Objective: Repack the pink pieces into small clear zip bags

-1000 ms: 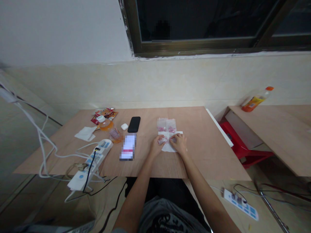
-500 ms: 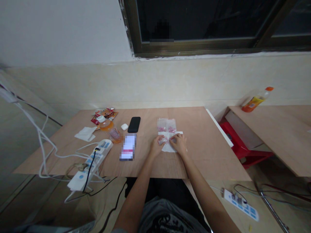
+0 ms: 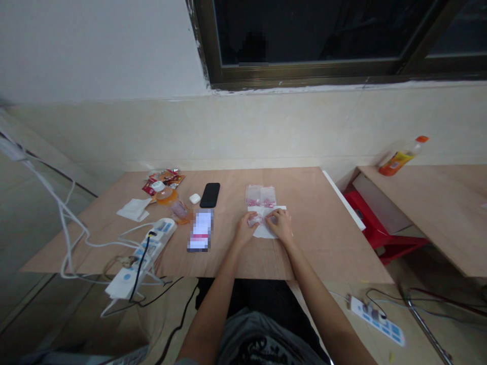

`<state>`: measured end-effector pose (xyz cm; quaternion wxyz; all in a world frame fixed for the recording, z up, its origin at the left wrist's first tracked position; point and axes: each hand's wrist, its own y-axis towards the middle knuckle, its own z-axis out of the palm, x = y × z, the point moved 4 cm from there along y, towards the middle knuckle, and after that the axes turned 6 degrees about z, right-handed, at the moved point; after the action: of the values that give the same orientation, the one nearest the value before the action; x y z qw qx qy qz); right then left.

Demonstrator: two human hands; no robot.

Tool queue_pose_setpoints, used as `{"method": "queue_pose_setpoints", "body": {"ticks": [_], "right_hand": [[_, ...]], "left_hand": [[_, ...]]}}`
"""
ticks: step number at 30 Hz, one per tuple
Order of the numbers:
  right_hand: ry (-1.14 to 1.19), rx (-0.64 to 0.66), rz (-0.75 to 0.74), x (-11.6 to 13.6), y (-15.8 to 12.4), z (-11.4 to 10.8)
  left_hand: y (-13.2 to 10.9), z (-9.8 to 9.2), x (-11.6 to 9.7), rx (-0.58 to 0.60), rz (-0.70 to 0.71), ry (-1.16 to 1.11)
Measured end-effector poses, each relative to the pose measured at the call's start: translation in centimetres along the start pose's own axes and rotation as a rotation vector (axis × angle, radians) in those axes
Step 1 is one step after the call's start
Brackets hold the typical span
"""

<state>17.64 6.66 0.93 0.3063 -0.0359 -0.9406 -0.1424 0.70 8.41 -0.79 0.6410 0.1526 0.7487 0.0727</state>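
A white sheet of paper (image 3: 266, 233) lies on the wooden table, under both hands. At its left side my left hand (image 3: 244, 228) is closed, thumb and fingertips on a small clear plastic bag with pinkish bits (image 3: 256, 219). My right hand (image 3: 280, 225) bends over the sheet's right half, fingertips pressed together close to the bag; what they hold is too small to make out. Just beyond the paper, clear plastic bags with pink-red bits (image 3: 261, 196) lie flat side by side.
Left of my hands are a phone with a lit screen (image 3: 201, 230), a black phone (image 3: 210, 195), a small white case (image 3: 195, 198) and an orange drink bottle (image 3: 172, 203). A power strip with cables (image 3: 142, 258) crosses the left front edge. A red stool (image 3: 369, 228) stands right.
My right hand's fingers have shifted very slightly over the paper. Everything else stays in place.
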Motion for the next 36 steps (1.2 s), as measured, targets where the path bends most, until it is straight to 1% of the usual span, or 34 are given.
{"method": "queue_pose_setpoints", "body": {"ticks": [6, 8, 11, 15, 18, 36], "right_hand": [[0.074, 0.042, -0.132, -0.03, 0.09, 0.56], [0.081, 0.046, -0.154, 0.04, 0.06, 0.61], [0.068, 0.028, -0.132, -0.05, 0.03, 0.56], [0.020, -0.012, -0.055, -0.50, 0.06, 0.47], [-0.023, -0.013, -0.021, -0.74, 0.07, 0.54], [-0.104, 0.039, -0.015, -0.30, 0.01, 0.48]], "left_hand": [[-0.01, -0.01, -0.13, -0.004, -0.015, 0.010], [-0.01, -0.02, -0.15, -0.003, -0.016, 0.007], [0.01, -0.02, -0.13, -0.003, -0.007, -0.003], [0.03, -0.02, 0.23, -0.008, -0.017, -0.017], [0.03, -0.03, 0.40, -0.007, -0.014, -0.003], [0.01, -0.06, 0.16, -0.015, 0.004, 0.000]]}}
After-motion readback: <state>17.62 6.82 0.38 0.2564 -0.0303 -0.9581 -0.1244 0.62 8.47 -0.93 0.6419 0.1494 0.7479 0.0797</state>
